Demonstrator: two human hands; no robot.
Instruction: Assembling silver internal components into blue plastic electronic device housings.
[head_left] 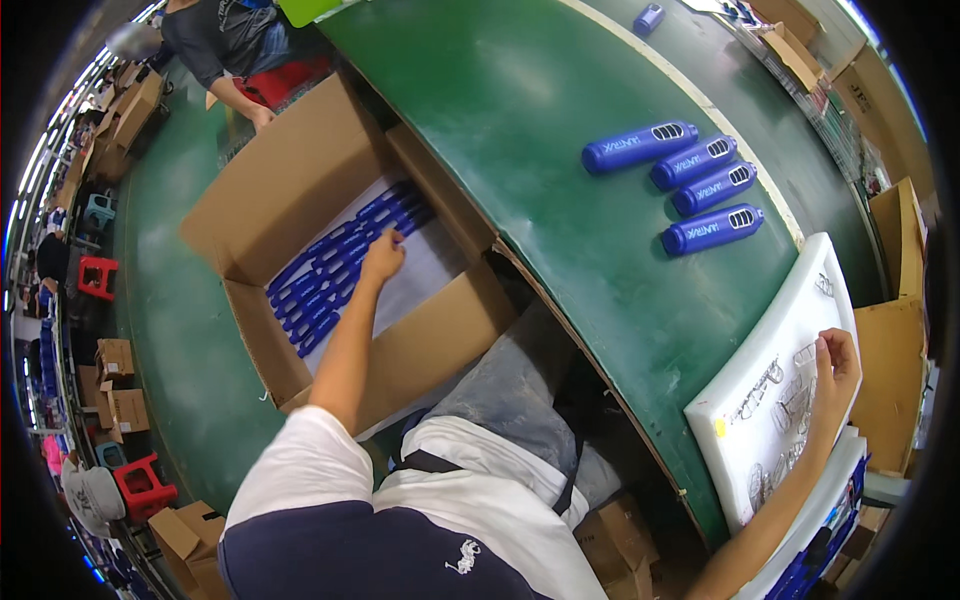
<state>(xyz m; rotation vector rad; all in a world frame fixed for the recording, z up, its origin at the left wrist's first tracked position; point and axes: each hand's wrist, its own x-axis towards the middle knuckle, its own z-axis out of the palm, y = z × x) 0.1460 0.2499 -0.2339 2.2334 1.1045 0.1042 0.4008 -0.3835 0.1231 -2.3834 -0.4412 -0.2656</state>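
Observation:
My left hand (383, 257) is inside an open cardboard box (290, 150), bent over rows of blue tube-shaped items (318, 285) lying on a white sheet. Its fingers are curled, and their undersides are hidden, so what they grip cannot be made out. My right hand (838, 365) is above a white foam tray (740, 415) at the far right, thumb and fingers pinched at a small clear piece (806, 353). Thin clear or wire-like pieces lie scattered on that tray. Several blue tubes (712, 229) with dark oval windows rest on the green table (600, 260).
Another blue tube (649, 18) lies beyond the pale strip at the top. A co-worker's hand (262, 117) is behind the box's far flap. On the left floor stand red stools (145, 487) and cartons (128, 410). More cartons (890, 350) stack at right.

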